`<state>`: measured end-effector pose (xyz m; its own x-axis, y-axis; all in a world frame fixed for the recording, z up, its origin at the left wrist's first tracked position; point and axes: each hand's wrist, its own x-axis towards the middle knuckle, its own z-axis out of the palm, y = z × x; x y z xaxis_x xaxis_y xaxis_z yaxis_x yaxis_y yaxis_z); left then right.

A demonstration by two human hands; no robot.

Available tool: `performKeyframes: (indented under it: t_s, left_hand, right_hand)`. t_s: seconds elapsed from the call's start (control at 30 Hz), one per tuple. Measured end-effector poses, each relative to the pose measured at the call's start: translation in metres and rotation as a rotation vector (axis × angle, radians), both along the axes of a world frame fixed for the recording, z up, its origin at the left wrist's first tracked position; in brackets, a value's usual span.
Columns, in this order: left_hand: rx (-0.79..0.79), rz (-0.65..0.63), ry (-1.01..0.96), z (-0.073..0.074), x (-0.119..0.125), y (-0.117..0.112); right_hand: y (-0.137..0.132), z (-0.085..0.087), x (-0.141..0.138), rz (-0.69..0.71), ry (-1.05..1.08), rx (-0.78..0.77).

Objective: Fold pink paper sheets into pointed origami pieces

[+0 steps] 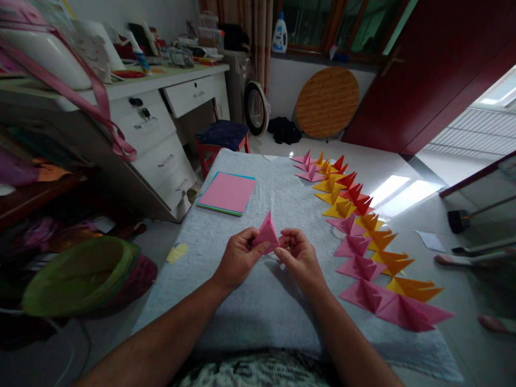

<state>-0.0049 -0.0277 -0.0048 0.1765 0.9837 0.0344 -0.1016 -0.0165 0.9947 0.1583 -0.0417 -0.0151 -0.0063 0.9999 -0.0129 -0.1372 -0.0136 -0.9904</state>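
A small piece of folded pink paper (266,236), shaped to a point at the top, is held upright above the cloth-covered table (282,199). My left hand (238,258) pinches its left side, thumb in front and fingers curled behind. At its lower right corner is my right hand (300,262), fingers curled and thumb tip against the paper's edge. Beyond my left hand lies a stack of square paper (228,192) with a pink sheet on top. Folded pink paper cranes (352,245), yellow cranes (332,185) and red cranes (358,194) stand in rows to the right.
A scrap of yellow paper (176,253) lies at the table's left edge. Left of the table are a lined waste bin (133,274) and a white desk (161,156). A stool (223,134) stands beyond, near a washing machine (242,70) with its door open.
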Motion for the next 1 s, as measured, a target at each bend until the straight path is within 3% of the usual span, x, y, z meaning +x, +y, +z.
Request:
performKeyframes:
  t_s: [0.1,0.23,0.43,0.57,0.73,0.9,1.0]
  left_hand:
    - [-0.051,-0.063,-0.069,-0.0019,0.0036,-0.0025]
    - [-0.131,-0.124,-0.109,-0.0028,0.0063,-0.0036]
    - [-0.112,-0.227,0.065,0.0006,0.0033,0.0006]
    - [-0.125,-0.314,0.070,-0.0021,0.0007,0.0000]
    - [-0.199,-0.472,0.068,-0.0059,0.0003,-0.0019]
    - [-0.183,-0.430,0.048,-0.0056,0.0046,-0.0031]
    - [-0.155,-0.341,0.075,-0.0039,0.0058,-0.0030]
  right_hand:
    - [0.0007,0.0023,-0.0011,0.074,-0.022,-0.026]
    - [0.0010,0.0015,-0.0005,0.062,-0.044,-0.017]
    - [0.0002,0.0009,0.0001,0.077,-0.001,-0.036]
    - [-0.0001,0.0041,0.0001,0.106,0.063,-0.084]
    - [0.0025,0.0049,0.0030,0.041,0.110,-0.103]
    - [0.0047,0.0014,0.0043,-0.003,0.096,-0.070]
    - [0.0046,-0.0011,0.0036,0.059,0.096,-0.082]
